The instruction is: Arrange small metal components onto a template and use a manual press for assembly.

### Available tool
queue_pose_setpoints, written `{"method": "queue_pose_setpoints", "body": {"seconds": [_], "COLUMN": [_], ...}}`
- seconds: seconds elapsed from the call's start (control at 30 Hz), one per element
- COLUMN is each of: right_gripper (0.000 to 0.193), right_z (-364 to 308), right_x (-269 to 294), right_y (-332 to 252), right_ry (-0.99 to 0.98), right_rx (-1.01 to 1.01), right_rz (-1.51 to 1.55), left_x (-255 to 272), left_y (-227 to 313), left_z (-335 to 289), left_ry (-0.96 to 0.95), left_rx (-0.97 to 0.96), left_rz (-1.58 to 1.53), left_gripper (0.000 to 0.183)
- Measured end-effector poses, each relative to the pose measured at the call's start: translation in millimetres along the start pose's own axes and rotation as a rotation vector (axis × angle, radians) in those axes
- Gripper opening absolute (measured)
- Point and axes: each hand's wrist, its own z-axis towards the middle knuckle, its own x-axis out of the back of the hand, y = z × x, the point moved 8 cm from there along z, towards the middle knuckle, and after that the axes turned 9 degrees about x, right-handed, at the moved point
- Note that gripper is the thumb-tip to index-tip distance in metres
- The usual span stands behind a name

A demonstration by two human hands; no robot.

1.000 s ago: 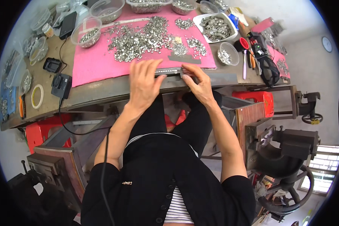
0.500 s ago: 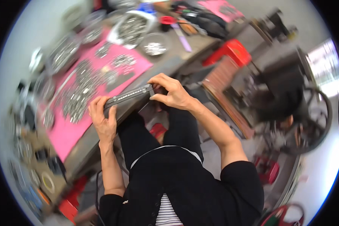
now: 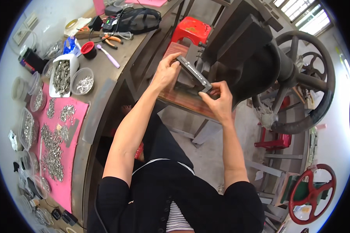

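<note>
A dark, narrow bar-shaped fixture (image 3: 193,72) with a row of small shiny metal pieces along it is held level between my two hands. My left hand (image 3: 168,71) pinches its far-left end, and my right hand (image 3: 220,101) grips the near-right end with thumb and fingers. The bar is over a reddish wooden board (image 3: 190,101), right in front of a heavy dark machine (image 3: 247,58). Part of the machine's working area is hidden behind the bar and my right hand.
A large black handwheel (image 3: 326,73) stands at the machine's right. On the left workbench lies a pink mat (image 3: 76,155) with small metal parts (image 3: 52,153), beside tubs and a white tray (image 3: 73,62). A red stool (image 3: 191,29) stands behind; a red handwheel (image 3: 312,194) sits lower right.
My body and view have turned right, from the workbench to the machine. Both hands have carried the bar along, away from the pink mat's edge to above the wooden board.
</note>
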Motion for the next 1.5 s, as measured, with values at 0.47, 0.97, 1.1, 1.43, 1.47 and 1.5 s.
{"method": "queue_pose_setpoints", "body": {"seconds": [0.47,0.97,1.1,1.43,1.47,1.5], "right_gripper": [0.03,0.015,0.033,0.027,0.026,0.025], "right_z": [1,-63,-4,117,117,114], "right_x": [10,277,320,395,388,377], "right_y": [-32,-12,-52,-36,-40,-46], "right_ry": [0.077,0.753,0.617,0.241,0.301,0.324], "right_rx": [0.22,-0.106,-0.205,-0.374,-0.357,-0.34], "right_rz": [-0.061,-0.306,-0.247,-0.151,-0.117,-0.127], "left_x": [-64,-56,-57,-81,-80,-80], "left_y": [-4,3,14,10,9,9], "left_z": [36,-34,-30,-9,-9,-9], "left_ry": [-0.27,-0.285,-0.275,-0.307,-0.305,-0.302], "left_rx": [-0.018,-0.247,-0.276,-0.292,-0.295,-0.298], "left_rz": [0.119,0.549,0.577,0.655,0.653,0.651], "left_gripper": [0.046,0.111,0.108,0.108,0.108,0.108]}}
